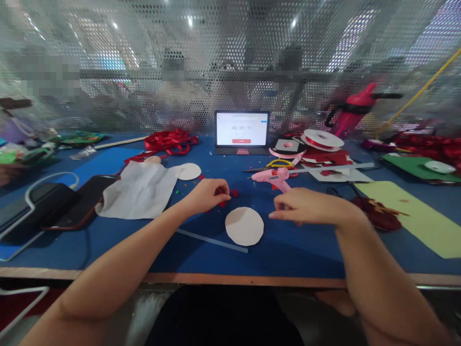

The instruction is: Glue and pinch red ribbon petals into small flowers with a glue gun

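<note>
My left hand [207, 196] curls over small red scraps [224, 203] at centre; I cannot tell if it grips them; my right hand [306, 206] pinches closed on nothing visible, near a pink hot glue gun [271, 176]; the scraps look light and soft, best pinched by an edge; the pale round disc [244, 226] below looks thin, easiest lifted by its rim.

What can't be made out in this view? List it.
Head view:
- Left hand: its fingers hide anything they might pinch.
- Red scraps: too small to identify.
- Tablet: fine print around the timer is too small to read.
- People: blurred behind the perforated mesh.
</note>
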The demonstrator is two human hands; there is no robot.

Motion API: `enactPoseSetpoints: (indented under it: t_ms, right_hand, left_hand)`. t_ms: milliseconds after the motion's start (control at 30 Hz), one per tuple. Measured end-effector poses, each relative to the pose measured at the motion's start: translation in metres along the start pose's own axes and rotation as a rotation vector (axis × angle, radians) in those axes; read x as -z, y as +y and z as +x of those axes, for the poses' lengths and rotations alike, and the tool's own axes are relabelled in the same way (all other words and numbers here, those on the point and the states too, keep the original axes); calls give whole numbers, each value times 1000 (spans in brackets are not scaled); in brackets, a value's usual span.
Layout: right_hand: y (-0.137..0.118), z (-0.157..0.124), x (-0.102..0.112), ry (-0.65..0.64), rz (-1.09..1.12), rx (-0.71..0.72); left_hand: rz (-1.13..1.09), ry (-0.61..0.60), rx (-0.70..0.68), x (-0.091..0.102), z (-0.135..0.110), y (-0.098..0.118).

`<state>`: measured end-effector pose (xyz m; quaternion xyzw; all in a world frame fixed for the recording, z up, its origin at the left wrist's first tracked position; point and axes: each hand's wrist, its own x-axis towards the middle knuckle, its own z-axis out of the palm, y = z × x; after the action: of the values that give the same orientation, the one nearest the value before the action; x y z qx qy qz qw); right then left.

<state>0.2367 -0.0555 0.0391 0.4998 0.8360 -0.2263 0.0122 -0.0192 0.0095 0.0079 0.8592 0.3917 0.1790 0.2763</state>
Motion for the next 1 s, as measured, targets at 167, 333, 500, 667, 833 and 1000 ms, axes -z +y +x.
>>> enactPoseSetpoints:
  t_ms: [167,333,500,667,833,1000]
  right_hand:
    - [31,-13,12,205,-165,-270]
    - [56,4,9,286,-184,-217]
    - [60,29,0,219,-90,-209]
    - [63,40,-9,245,77,-237]
    - [61,35,-7,282,223,-235]
    - [52,27,1,353,398,-90]
  left_hand:
    - [-453,52,84,-6,1,-2]
    - [-658,74,177,-11,1,-3]
    - [-583,-4,184,-14,2,-2]
    - [-570,22,182,-16,1,-3]
    - [-570,-8,250,-17,0,0]
    - [-490,-59,188,-18,-1,5]
